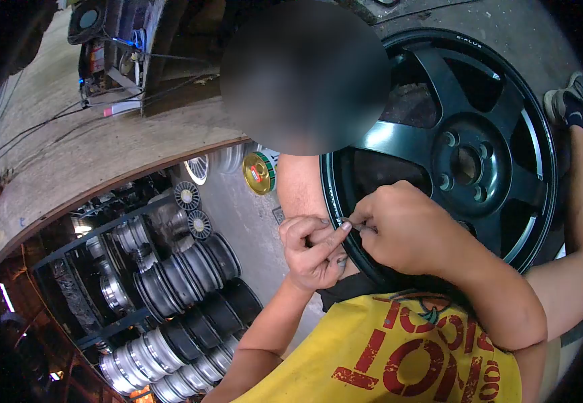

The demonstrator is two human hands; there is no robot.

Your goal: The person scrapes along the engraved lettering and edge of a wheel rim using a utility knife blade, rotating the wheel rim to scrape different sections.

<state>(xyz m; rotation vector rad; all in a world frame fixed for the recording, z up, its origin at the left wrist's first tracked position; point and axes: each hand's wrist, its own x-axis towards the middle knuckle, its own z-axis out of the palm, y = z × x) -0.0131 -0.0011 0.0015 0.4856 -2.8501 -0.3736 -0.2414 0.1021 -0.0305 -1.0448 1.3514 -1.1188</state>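
Observation:
A dark, glossy alloy wheel (432,144) with several spokes lies across my lap, white lettering along its outer lip. My left hand (313,252) is at the near-left edge of the lip, most fingers curled and the index finger reaching to the lettering. Close beside it, my right hand (402,228) is closed in a pinch over the same spot. Between the fingertips of the two hands is something small and thin, too small to name. My right forearm crosses above the lower part of the wheel.
Stacked wheel rims (187,275) fill a metal rack on the left. A gold round can-like item (259,172) stands on the floor near my leg. A wooden tabletop (170,144) with cables and a speaker-like box (85,20) is at upper left. A blurred disc covers the top middle.

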